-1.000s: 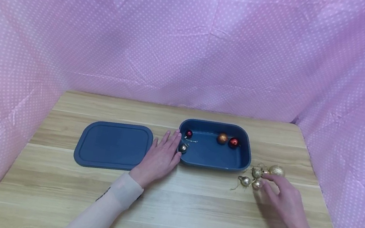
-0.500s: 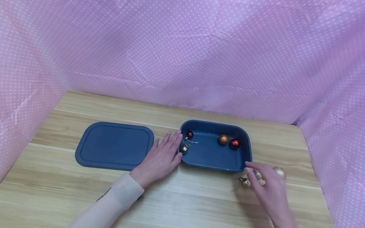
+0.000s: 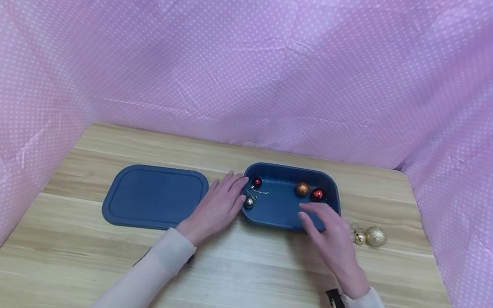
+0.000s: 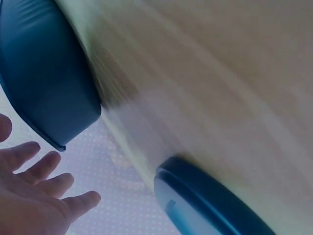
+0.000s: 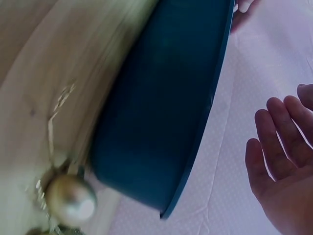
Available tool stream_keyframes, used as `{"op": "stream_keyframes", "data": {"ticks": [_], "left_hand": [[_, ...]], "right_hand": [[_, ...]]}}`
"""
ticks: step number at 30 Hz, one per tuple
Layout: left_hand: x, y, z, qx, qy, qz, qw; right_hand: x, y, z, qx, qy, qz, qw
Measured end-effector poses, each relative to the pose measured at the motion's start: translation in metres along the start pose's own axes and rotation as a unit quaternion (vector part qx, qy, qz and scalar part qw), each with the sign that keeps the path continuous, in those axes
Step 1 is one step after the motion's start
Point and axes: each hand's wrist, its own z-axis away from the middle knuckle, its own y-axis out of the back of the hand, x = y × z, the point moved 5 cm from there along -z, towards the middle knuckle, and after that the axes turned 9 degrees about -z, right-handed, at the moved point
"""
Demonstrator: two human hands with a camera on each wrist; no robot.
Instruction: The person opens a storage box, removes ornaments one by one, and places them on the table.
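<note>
A dark blue box point(image 3: 273, 226) stands uncovered on the wooden table. My left hand point(image 3: 212, 208) rests with outstretched fingers at its left end. My right hand point(image 3: 332, 241) reaches over the box's front right rim, thumb and index finger apart, with nothing visible between them. In the right wrist view its fingers point(image 5: 279, 142) are extended. Inside the box lie a small dark red bauble point(image 3: 257, 182), a dark silvery bauble point(image 3: 249, 202), an orange bauble point(image 3: 302, 188) and a red bauble point(image 3: 317, 194). Right of the box sit gold baubles, including a glittery one point(image 3: 376, 236), partly screened by my right hand.
A flat blue lid point(image 3: 155, 197) lies on the table point(image 3: 227, 294) to the left of the box. In the right wrist view, a shiny gold bauble point(image 5: 71, 200) with a string sits close to the box. Pink dotted cloth point(image 3: 261, 68) surrounds the table's back and sides.
My right hand has moved left from the gold baubles to above the box, and its thumb and index finger have parted. My left hand has stayed at the box's left end.
</note>
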Motion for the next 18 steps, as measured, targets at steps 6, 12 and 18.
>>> {"op": "stream_keyframes", "data": {"ticks": [6, 12, 18], "left_hand": [[-0.006, -0.005, -0.006, -0.019, 0.018, 0.014, 0.9996], [-0.008, -0.01, -0.007, -0.053, 0.023, 0.008, 0.9983], [-0.01, -0.012, -0.007, -0.067, 0.028, 0.012, 0.9973]], "right_hand": [[-0.002, -0.015, -0.011, -0.01, 0.004, -0.011, 0.9999], [-0.004, -0.029, -0.022, -0.022, 0.006, -0.019, 0.9996], [-0.003, -0.047, -0.032, -0.049, 0.008, -0.026, 0.9984]]}}
